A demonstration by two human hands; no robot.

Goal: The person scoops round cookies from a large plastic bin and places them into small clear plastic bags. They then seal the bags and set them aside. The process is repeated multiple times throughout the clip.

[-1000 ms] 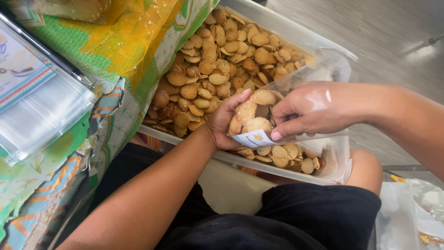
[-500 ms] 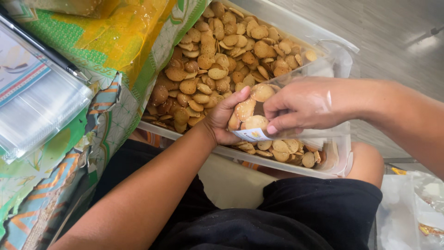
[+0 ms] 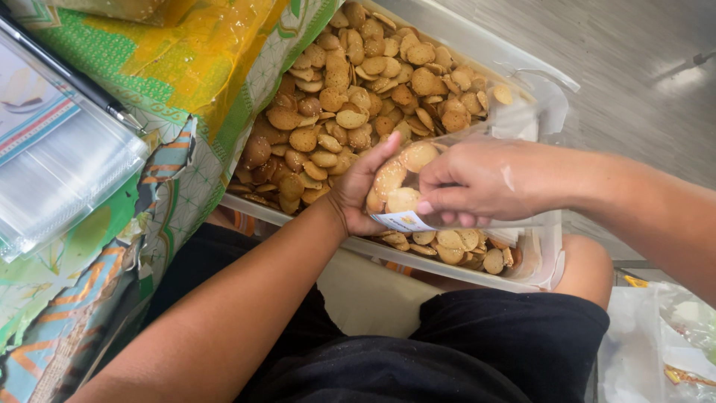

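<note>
The person sits with a shallow clear plastic tray (image 3: 477, 46) resting across the lap, its far end reaching toward the grey floor (image 3: 634, 67). The tray is heaped with small round golden-brown biscuits (image 3: 350, 112), most of them piled in the far half and a thinner row lying along the near rim.

Both hands meet over the near part of the tray. The left hand (image 3: 358, 195) is cupped, palm turned up and fingers curled, cradling a small clear bag (image 3: 406, 195) that already has a few biscuits inside and a white label with a yellow mark at its lower edge. The right hand (image 3: 477, 183) comes in from the right, its fingers bent and pressed together, pinching the bag's open side against the left palm. So the bag sits between the two hands, just above the biscuits near the tray's front edge.

To the left, a bench draped in a green, yellow and orange patterned cloth (image 3: 186, 112) stands beside the tray. On it lies a stack of clear plastic sleeves (image 3: 60, 179) with a dark rod running along their upper edge. The person wears black clothing (image 3: 477, 351). At the lower right corner, crumpled clear plastic bags (image 3: 664, 343) lie on the floor.
</note>
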